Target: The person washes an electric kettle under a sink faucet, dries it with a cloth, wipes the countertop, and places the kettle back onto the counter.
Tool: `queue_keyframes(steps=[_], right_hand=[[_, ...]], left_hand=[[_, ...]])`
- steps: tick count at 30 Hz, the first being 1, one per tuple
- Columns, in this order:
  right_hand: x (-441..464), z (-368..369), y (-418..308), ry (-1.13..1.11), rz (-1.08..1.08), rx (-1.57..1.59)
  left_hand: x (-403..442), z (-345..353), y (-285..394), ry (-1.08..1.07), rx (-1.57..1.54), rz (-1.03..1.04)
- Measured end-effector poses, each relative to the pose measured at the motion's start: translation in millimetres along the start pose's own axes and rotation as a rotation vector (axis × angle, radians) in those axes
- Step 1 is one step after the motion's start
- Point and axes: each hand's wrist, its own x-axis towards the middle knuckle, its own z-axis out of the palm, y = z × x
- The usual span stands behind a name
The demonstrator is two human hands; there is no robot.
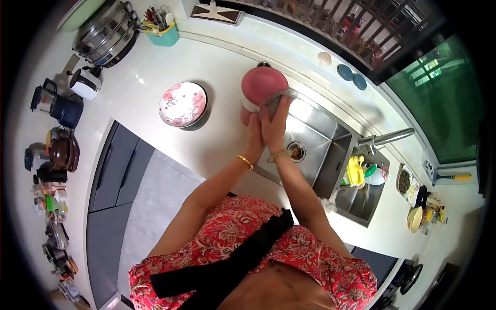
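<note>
A pink bowl [264,84] is held up at the left edge of the sink, with a white part and another pink edge visible beneath it. My left hand [253,135] is at the bowl's near edge, closed on it, with its fingertips partly hidden. Pressed against the bowl's right side is a greyish cloth [275,105], gripped in my right hand [276,123]. The two hands are close together. On the counter to the left is a stack of plates [182,105], the top one white with pink patterns.
The steel sink [315,126] has a drain [296,151] and a faucet [385,138]. Yellow and green bottles [355,170] stand in its smaller basin. A steamer pot [106,36], a utensil holder [163,35] and a kettle [85,82] stand at the back left.
</note>
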Motion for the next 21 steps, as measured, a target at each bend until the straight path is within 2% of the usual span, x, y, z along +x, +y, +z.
queue_keyframes(steps=[1, 2, 3, 5, 9, 10, 11, 12, 14, 16, 17, 19, 21], right_hand=[[-6.9, -10.1, -9.8, -0.063, 0.018, 0.008], [-11.7, -17.4, -14.7, -0.128, 0.034, 0.017], [-15.0, -20.7, -13.1, -0.126, 0.038, 0.017], [-21.4, -23.3, -6.1, -0.261, 0.369, 0.211], [-31.1, -24.3, 19.6, -0.323, 0.381, 0.271], [-31.8, -27.8, 19.8, -0.352, 0.472, 0.367], [-31.4, -30.7, 20.7, -0.382, 0.560, 0.463], [-35.8, -29.6, 30.7, -0.380, 0.560, 0.453], [-46.2, -23.8, 49.0, -0.421, 0.740, 0.599], [-49.3, -23.0, 46.1, -0.359, 0.754, 0.599], [-49.7, -22.2, 40.5, -0.304, 0.767, 0.610], [-54.6, -21.5, 43.8, -0.318, 0.882, 0.624], [-50.0, -20.2, 32.9, -0.163, 0.996, 0.878]], left_hand=[[-3.4, 3.9, -0.7, -0.013, -0.200, -0.065], [-4.9, 3.0, 0.3, -0.016, -0.197, -0.070], [-4.0, -0.3, 2.9, -0.107, 0.026, 0.014], [-1.0, -5.5, 5.3, -0.199, 0.256, 0.103], [6.1, -18.7, -11.6, -0.198, 0.187, -0.310], [5.3, -19.1, -10.7, -0.193, 0.163, -0.417], [2.7, -19.9, -10.0, -0.198, 0.157, -0.419], [-2.0, -21.4, -8.9, -0.216, 0.402, -0.243], [-6.2, -20.7, -4.5, -0.241, 0.633, -0.065], [-5.3, -14.7, 4.0, -0.107, 0.443, -0.129], [-4.0, -16.2, 13.0, -0.126, 0.436, -0.134], [-0.8, -21.5, 30.7, -0.327, 0.689, 0.079], [5.7, -26.1, 30.9, -0.325, 0.577, 0.233]])
